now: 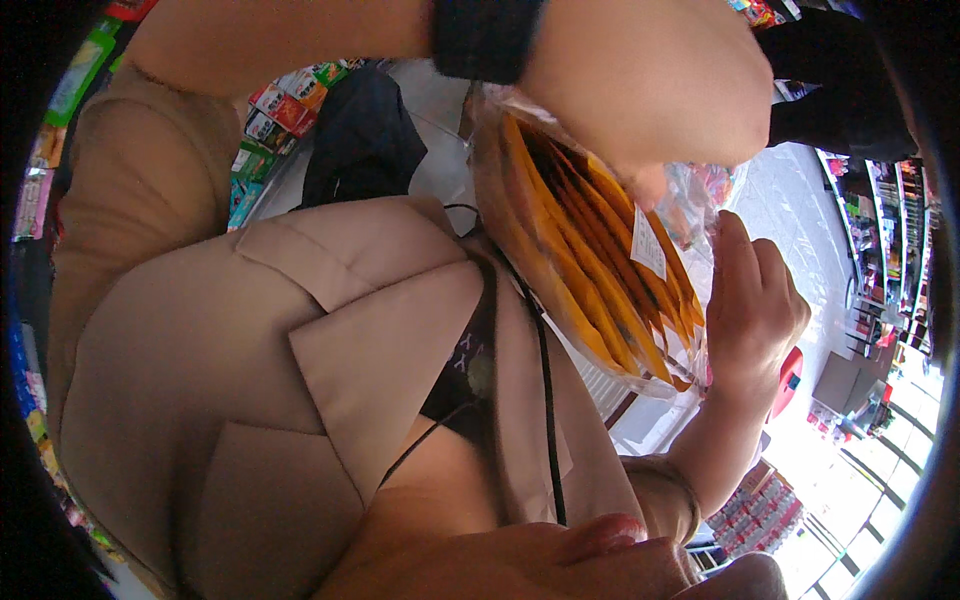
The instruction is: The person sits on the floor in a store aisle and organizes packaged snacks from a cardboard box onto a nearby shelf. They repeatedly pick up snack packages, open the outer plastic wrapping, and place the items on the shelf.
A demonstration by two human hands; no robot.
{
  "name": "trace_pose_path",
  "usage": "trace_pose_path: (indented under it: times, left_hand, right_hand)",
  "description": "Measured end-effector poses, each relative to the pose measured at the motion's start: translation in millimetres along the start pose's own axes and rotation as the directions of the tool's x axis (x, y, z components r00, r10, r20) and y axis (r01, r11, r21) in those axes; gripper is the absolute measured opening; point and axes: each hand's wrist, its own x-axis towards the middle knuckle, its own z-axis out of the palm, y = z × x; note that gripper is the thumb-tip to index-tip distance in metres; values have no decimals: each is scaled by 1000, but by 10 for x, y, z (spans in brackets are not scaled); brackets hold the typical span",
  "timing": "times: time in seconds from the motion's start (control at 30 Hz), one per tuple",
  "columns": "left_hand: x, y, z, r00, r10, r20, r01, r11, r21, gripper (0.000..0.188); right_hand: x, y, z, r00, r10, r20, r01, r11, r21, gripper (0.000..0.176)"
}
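A clear plastic bag full of orange-yellow packets is held up before my chest. The packets stand on edge, side by side, and one bears a white label with print. My left hand, with a black band on its wrist, curls over the upper rim of the bag. One of its fingertips rests by the labelled packet; its other fingers are hidden. On the bag's far side, my right hand pinches the thin plastic between thumb and fingers.
Shelves with colourful packaged goods line the left side, and more store shelves stand at the right. A dark-clothed shape is at the upper right. Stacked red-and-white goods stand near bright windows. A black cord hangs over my jacket.
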Motion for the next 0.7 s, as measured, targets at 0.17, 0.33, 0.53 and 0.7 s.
trace_pose_path:
  times: [0.17, 0.33, 0.53, 0.7]
  left_hand:
    - [64, 59, 242, 985, -156, 77, 116, 919, 378, 16]
    - [90, 36, 302, 994, -102, 33, 81, 917, 390, 14]
    - [115, 31, 282, 988, -140, 72, 127, 979, 162, 13]
    - [75, -35, 298, 997, -40, -71, 50, 986, 158, 11]
  right_hand:
    - [-33, 76, 23, 999, -15, -38, 13, 999, -52, 21]
    - [31, 39, -108, 996, 72, -62, -76, 995, -67, 28]
    - [63, -372, -231, 972, -8, 234, -82, 925, 372, 54]
    - [64, -392, -70, 890, -83, 449, -175, 846, 504, 66]
